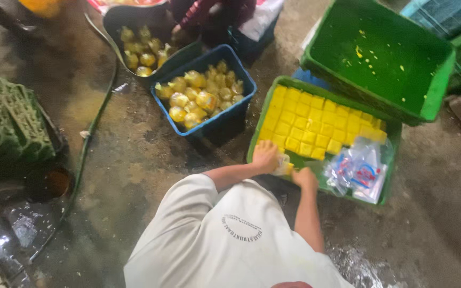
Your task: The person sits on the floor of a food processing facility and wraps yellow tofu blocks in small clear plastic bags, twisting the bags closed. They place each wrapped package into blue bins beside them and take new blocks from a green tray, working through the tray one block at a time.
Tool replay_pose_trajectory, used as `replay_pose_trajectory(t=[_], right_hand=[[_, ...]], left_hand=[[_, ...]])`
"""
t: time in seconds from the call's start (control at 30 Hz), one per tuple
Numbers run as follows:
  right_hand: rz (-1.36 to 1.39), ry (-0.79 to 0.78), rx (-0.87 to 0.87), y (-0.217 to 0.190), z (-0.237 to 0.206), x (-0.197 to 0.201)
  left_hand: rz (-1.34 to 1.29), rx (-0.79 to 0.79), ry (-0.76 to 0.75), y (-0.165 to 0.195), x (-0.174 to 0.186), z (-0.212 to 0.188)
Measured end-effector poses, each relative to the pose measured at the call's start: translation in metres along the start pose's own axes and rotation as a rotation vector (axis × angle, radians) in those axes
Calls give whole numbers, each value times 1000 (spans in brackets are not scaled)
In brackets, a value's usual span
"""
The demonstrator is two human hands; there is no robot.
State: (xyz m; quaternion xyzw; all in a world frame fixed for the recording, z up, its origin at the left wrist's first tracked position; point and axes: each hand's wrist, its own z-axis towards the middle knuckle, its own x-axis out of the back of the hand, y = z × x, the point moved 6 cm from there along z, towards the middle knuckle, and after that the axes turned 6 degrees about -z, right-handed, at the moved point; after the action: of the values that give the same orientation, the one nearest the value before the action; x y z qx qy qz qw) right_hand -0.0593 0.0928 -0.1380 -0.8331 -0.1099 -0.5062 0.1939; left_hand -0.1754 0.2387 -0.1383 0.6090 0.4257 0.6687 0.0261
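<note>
Wet concrete floor (134, 160), green crate (390, 160) of yellow blocks (316, 125).
Left hand (265, 157) and right hand (305, 178) together grip a small clear bag (284, 165).

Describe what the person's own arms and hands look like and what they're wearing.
Both arms are bare below short sleeves of a loose, pale cream T-shirt with a small dark circular print. The left hand and right hand wear no gloves; no watch or rings are visible.

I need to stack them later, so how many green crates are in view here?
3 clearly: one before the person, holding yellow blocks; one tilted behind it, nearly bare; one upturned at far left. More may sit cut off at the top right.
</note>
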Motion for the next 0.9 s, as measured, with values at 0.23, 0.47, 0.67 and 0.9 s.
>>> replay_pose_trajectory(t=[0.23, 0.47, 0.67, 0.9], right_hand=[[251, 155, 141, -20, 2, 7], [-190, 388, -48, 21, -4, 28], [-168, -192, 36, -37, -14, -45], [183, -79, 82, -65, 1, -24]], left_hand=[[-185, 181, 21, -13, -10, 5], [-15, 74, -238, -19, -12, 5], [83, -114, -135, -20, 3, -2], [188, -102, -100, -26, 5, 0]])
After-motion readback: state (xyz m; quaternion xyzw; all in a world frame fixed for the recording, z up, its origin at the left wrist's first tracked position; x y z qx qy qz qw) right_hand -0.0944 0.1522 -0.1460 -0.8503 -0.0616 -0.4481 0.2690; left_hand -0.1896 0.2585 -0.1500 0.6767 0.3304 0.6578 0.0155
